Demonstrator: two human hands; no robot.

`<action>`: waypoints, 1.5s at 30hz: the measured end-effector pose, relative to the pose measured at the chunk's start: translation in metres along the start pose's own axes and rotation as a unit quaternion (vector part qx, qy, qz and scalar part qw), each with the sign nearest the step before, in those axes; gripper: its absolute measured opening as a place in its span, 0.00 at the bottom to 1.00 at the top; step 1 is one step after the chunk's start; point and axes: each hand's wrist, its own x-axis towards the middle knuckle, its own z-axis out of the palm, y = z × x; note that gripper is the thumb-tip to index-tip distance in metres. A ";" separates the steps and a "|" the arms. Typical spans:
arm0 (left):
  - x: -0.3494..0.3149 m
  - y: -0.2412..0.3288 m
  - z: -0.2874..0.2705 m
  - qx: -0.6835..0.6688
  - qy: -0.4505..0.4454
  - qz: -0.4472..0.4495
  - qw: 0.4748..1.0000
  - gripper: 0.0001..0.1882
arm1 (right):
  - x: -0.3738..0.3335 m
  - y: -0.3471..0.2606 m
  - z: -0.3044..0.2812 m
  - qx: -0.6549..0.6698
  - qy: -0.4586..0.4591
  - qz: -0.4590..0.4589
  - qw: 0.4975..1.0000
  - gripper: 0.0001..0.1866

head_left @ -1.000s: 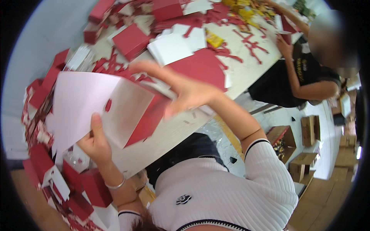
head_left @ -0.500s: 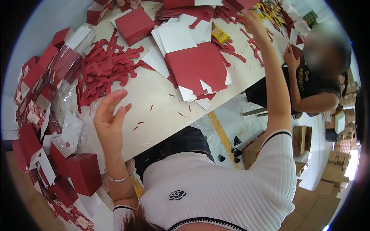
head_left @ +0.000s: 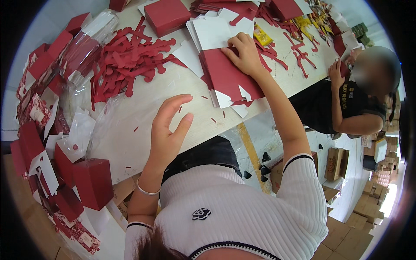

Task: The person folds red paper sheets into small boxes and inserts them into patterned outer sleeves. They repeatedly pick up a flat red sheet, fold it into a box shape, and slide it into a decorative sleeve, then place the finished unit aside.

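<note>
A stack of flat red-and-white cardboard box blanks (head_left: 223, 67) lies on the table ahead of me. My right hand (head_left: 246, 54) rests on its top, fingers bent and thumb apart. I cannot see a sheet pinched between them. My left hand (head_left: 170, 128) hovers over the near table edge, holding nothing, with thumb and fingers spread. Short thin red paper scraps (head_left: 213, 120) lie between that hand and the stack. Left of the stack is a loose heap of red die-cut strips (head_left: 125, 60).
A closed red box (head_left: 167, 18) stands behind the strips. Red boxes (head_left: 92, 184) and clear plastic wrapping (head_left: 84, 47) crowd the left side. Yellow packets (head_left: 263, 35) lie beyond the stack. At the right a co-worker (head_left: 346, 97) sits, hands on a dark red piece. Cartons (head_left: 337, 164) stand on the floor.
My right hand has come down from its raised reach at the far right onto the blank stack. The left hand has moved right, toward the stack, staying spread.
</note>
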 end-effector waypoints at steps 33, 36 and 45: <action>0.019 0.027 -0.080 -0.421 -0.010 -0.184 0.888 0.19 | 0.028 -0.166 -0.089 -0.010 -0.086 -0.287 0.954 0.29; 0.014 0.024 -0.084 -0.490 -0.150 -0.120 0.850 0.28 | 0.036 -0.158 -0.088 0.184 -0.086 -0.257 0.945 0.30; 0.013 0.057 -0.059 -0.016 0.092 0.269 0.959 0.46 | 0.043 -0.169 -0.074 0.488 -0.030 -0.040 0.872 0.44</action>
